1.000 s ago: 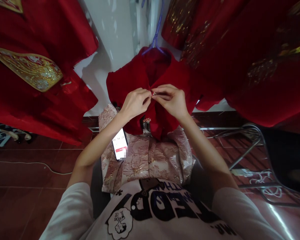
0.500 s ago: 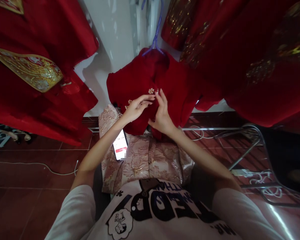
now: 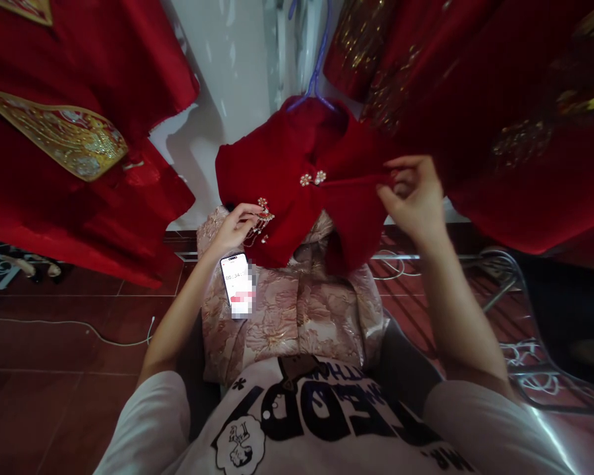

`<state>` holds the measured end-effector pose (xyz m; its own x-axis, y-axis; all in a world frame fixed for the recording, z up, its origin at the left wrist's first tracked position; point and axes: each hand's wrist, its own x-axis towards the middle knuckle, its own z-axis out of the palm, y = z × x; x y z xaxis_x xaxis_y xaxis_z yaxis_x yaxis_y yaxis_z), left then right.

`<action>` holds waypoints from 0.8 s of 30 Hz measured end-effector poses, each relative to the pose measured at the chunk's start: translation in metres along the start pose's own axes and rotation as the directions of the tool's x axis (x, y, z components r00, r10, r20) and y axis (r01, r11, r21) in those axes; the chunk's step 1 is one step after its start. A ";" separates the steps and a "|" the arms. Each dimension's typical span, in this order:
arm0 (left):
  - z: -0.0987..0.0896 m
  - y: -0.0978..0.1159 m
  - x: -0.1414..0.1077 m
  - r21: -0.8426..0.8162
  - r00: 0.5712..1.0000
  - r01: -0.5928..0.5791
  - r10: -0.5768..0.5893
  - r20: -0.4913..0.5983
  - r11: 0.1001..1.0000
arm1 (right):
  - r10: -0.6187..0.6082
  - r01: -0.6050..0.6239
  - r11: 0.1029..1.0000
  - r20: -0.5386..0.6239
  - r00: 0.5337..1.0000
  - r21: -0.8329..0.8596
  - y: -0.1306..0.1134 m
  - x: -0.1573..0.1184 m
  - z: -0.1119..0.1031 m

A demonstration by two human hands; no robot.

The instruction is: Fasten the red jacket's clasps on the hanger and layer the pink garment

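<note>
Hanging from a purple hanger (image 3: 314, 82), the red garment (image 3: 272, 158) is spreading out in front of the person, its lower edge lying over a pink brocade cloth (image 3: 277, 310) on the lap. Two flower ornaments (image 3: 305, 179) are sitting side by side at the middle of its front, and below them the front edges are parting, letting the brocade show through. The left hand (image 3: 235, 229) is touching a beaded, dangling ornament (image 3: 264, 216) near the garment's lower corner; whether its fingers are pinching that piece or only resting against it, I cannot tell. The right hand (image 3: 418, 198) is hovering over the other side, forefinger and thumb reaching toward the flowers with their tips apart, the other fingers curling; whether it is holding something thin, I cannot tell. A lit phone (image 3: 232, 280) is lying on the brocade just beside the left wrist
</note>
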<state>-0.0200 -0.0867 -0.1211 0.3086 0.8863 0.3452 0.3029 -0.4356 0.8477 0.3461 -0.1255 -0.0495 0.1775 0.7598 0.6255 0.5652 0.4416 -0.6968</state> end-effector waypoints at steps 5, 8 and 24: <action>0.008 0.005 0.000 -0.070 0.999 -0.009 0.012 0.036 0.998 | -0.116 0.067 0.965 0.182 0.976 0.252 -0.068 0.003 -0.008; 0.009 0.006 0.000 -0.087 0.998 0.001 0.005 0.064 0.996 | -0.120 -0.033 0.939 0.417 0.901 0.342 -0.094 -0.012 0.001; 0.012 0.002 0.001 -0.062 0.999 -0.017 0.014 -0.038 0.998 | 0.084 -0.237 0.921 0.436 0.896 0.309 -0.040 -0.047 0.168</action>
<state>-0.0079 -0.0885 -0.1236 0.2781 0.8854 0.3725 0.2413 -0.4398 0.8651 0.1800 -0.0987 -0.1099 -0.1449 0.9260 0.3486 0.2294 0.3741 -0.8986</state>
